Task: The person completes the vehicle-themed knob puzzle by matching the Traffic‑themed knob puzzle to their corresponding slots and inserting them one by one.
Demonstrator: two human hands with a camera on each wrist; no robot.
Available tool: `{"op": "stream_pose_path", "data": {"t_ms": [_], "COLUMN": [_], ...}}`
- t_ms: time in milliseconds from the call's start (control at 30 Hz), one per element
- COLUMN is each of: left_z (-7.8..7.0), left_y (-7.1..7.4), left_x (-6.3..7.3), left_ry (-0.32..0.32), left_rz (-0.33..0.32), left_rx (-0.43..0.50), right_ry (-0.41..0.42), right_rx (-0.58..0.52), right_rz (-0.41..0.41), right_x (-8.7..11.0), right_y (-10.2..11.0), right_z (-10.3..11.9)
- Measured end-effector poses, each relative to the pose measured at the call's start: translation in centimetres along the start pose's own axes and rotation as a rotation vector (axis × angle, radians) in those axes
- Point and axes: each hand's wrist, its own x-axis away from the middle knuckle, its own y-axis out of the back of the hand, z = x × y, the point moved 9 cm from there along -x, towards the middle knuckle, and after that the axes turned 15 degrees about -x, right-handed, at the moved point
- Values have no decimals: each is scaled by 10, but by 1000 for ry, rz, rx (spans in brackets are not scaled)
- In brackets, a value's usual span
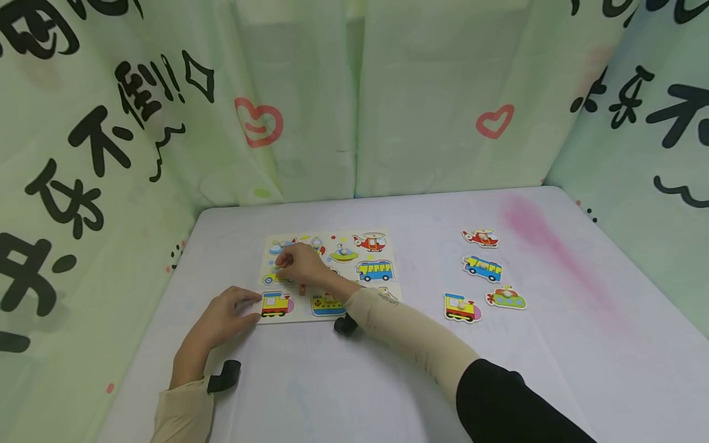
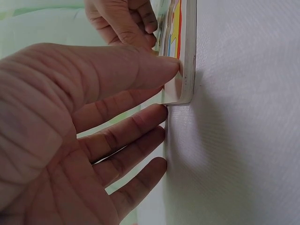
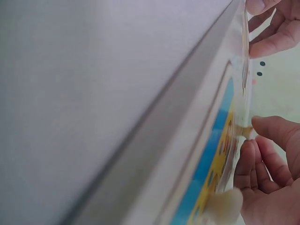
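Observation:
A wooden peg puzzle board (image 1: 299,311) with pictures of vehicles lies flat on the table, left of centre. My right hand (image 1: 307,264) is over its left part, thumb and fingertips pinching a small wooden knob (image 3: 244,132). Beneath the fingertips a yellow car piece (image 1: 271,278) partly shows; the hand covers the rest. At the board's lower left corner, my left hand (image 1: 221,317) touches the edge with its thumb, its other fingers fairly straight beside it. Near that hand is the train picture (image 1: 275,304). The boat piece (image 1: 328,305) lies below the right wrist.
Several loose pieces lie right of the board: a helicopter (image 1: 480,238), a bus (image 1: 483,268), a train (image 1: 462,309) and a submarine (image 1: 506,298). Green printed curtains (image 1: 421,154) hang behind and beside the white table (image 1: 388,381).

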Motion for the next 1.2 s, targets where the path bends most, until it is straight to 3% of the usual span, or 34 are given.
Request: {"op": "stream_pose_path", "data": {"t_ms": [500,767,1200], "left_z": [4,4,0], "left_y": [-1,-4,-3], "left_x": [0,-1,0], "left_ry": [53,75,33], "left_rz": [41,54,34], "left_rx": [-30,-27,-22], "right_ry": [1,-22,-11], "right_rx": [-244,-258,-272], "right_rz": [-44,-61,-98], "right_x": [25,38,57], "right_y": [32,42,70], "right_z": [-4,-6,-3]}}
